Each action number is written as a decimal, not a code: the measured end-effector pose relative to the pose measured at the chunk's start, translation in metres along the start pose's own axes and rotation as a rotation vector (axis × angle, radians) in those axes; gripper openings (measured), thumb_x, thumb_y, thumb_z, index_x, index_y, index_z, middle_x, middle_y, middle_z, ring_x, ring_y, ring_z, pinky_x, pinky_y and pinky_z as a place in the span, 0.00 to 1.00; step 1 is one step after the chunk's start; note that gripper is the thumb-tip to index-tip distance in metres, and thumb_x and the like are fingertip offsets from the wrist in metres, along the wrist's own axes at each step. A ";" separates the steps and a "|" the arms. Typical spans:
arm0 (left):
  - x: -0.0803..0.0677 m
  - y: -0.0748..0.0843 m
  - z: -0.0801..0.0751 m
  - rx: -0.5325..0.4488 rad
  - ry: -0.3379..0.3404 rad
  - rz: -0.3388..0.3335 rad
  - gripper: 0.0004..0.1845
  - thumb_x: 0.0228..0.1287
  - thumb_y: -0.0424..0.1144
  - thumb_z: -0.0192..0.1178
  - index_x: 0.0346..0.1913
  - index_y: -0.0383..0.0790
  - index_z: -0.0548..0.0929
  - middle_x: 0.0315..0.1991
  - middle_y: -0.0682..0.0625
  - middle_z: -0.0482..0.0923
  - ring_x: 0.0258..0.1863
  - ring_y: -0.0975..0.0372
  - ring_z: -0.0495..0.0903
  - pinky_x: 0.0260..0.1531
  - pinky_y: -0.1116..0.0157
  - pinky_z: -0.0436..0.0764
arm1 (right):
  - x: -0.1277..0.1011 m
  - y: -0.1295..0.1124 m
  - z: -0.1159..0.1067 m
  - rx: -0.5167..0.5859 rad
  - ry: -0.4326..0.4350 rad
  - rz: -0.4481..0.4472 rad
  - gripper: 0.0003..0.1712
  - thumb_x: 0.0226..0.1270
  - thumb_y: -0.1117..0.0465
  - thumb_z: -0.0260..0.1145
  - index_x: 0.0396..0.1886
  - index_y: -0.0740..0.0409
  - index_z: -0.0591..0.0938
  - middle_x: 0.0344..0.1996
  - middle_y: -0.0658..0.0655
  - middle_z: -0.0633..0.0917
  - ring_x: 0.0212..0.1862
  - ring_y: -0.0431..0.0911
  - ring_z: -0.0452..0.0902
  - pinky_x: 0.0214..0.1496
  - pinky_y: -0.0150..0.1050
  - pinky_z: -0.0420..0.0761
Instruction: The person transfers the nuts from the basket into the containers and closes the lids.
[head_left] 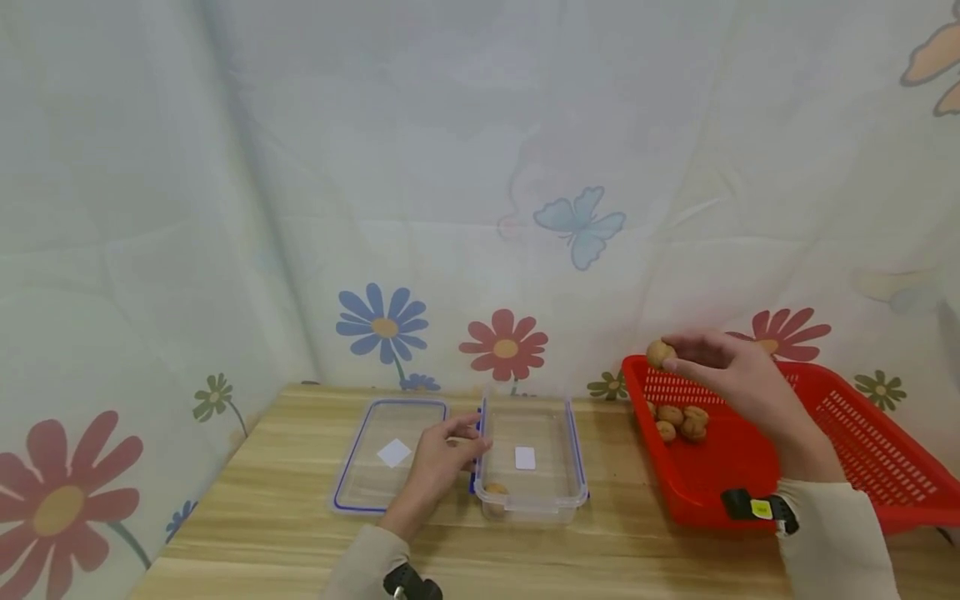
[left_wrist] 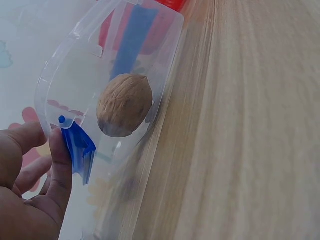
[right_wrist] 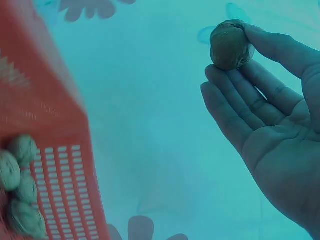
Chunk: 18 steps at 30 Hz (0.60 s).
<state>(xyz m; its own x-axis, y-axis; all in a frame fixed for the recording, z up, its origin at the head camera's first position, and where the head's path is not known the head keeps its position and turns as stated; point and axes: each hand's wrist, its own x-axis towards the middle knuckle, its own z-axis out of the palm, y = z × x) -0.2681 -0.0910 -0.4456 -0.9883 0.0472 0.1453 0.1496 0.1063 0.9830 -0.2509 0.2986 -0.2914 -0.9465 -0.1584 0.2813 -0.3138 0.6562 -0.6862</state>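
My right hand pinches a walnut between thumb and fingertips, above the left rim of the red basket. In the right wrist view the same walnut sits at the fingertips, the palm partly turned to the camera. Several walnuts lie in the basket's left part. My left hand grips the left rim of a clear plastic box, thumb beside a blue side clip. One walnut lies inside the box, at its near left corner.
A clear lid with a blue seal lies flat on the wooden table, left of the box. White labels show on the box and the lid. Behind the table hangs a flower-patterned curtain.
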 end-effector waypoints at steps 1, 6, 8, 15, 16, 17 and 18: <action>0.001 0.000 0.000 0.000 0.001 0.003 0.25 0.67 0.32 0.74 0.64 0.27 0.83 0.44 0.42 0.81 0.32 0.61 0.83 0.32 0.61 0.90 | -0.002 -0.001 0.001 0.010 0.007 0.004 0.32 0.76 0.44 0.70 0.72 0.55 0.80 0.62 0.61 0.85 0.60 0.58 0.81 0.51 0.29 0.82; 0.001 0.002 0.000 0.010 0.003 -0.004 0.25 0.67 0.32 0.74 0.64 0.28 0.83 0.44 0.42 0.81 0.32 0.61 0.83 0.33 0.61 0.90 | -0.011 -0.003 0.009 0.055 0.020 -0.009 0.30 0.77 0.47 0.70 0.72 0.55 0.80 0.62 0.61 0.85 0.58 0.55 0.81 0.50 0.29 0.83; 0.000 0.002 0.000 0.012 0.005 -0.010 0.25 0.67 0.32 0.74 0.64 0.28 0.83 0.44 0.42 0.81 0.32 0.61 0.83 0.33 0.61 0.90 | -0.014 -0.004 0.012 0.059 0.025 -0.022 0.29 0.77 0.48 0.70 0.71 0.55 0.81 0.61 0.60 0.86 0.56 0.52 0.82 0.50 0.29 0.83; -0.001 0.000 0.001 0.015 0.008 -0.011 0.25 0.67 0.33 0.74 0.64 0.28 0.83 0.44 0.42 0.81 0.32 0.61 0.83 0.33 0.59 0.90 | -0.020 -0.006 0.022 0.114 0.004 0.000 0.28 0.77 0.47 0.70 0.70 0.53 0.81 0.59 0.57 0.87 0.55 0.47 0.82 0.54 0.33 0.83; -0.001 0.000 0.001 0.014 0.007 -0.010 0.25 0.67 0.33 0.74 0.64 0.28 0.83 0.44 0.42 0.81 0.32 0.61 0.83 0.33 0.59 0.90 | -0.020 -0.006 0.024 0.130 -0.004 0.004 0.28 0.77 0.47 0.71 0.70 0.54 0.81 0.59 0.57 0.87 0.55 0.48 0.82 0.54 0.35 0.83; -0.001 0.000 0.001 0.014 0.007 -0.007 0.25 0.67 0.33 0.74 0.64 0.28 0.83 0.44 0.42 0.81 0.32 0.61 0.83 0.33 0.59 0.90 | -0.020 -0.007 0.027 0.138 -0.011 0.005 0.29 0.77 0.47 0.71 0.70 0.54 0.81 0.59 0.57 0.87 0.55 0.49 0.82 0.55 0.36 0.83; -0.001 0.000 0.000 0.013 0.007 -0.005 0.25 0.67 0.33 0.74 0.64 0.27 0.83 0.44 0.42 0.81 0.32 0.61 0.83 0.33 0.60 0.90 | -0.019 -0.008 0.029 0.153 -0.018 0.007 0.29 0.76 0.48 0.71 0.70 0.54 0.81 0.59 0.57 0.87 0.55 0.50 0.81 0.55 0.37 0.83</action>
<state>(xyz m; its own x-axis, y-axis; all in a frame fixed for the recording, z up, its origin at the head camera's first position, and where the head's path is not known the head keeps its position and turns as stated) -0.2675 -0.0906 -0.4460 -0.9892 0.0398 0.1410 0.1448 0.1197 0.9822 -0.2321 0.2747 -0.3106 -0.9496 -0.1684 0.2645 -0.3134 0.5376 -0.7828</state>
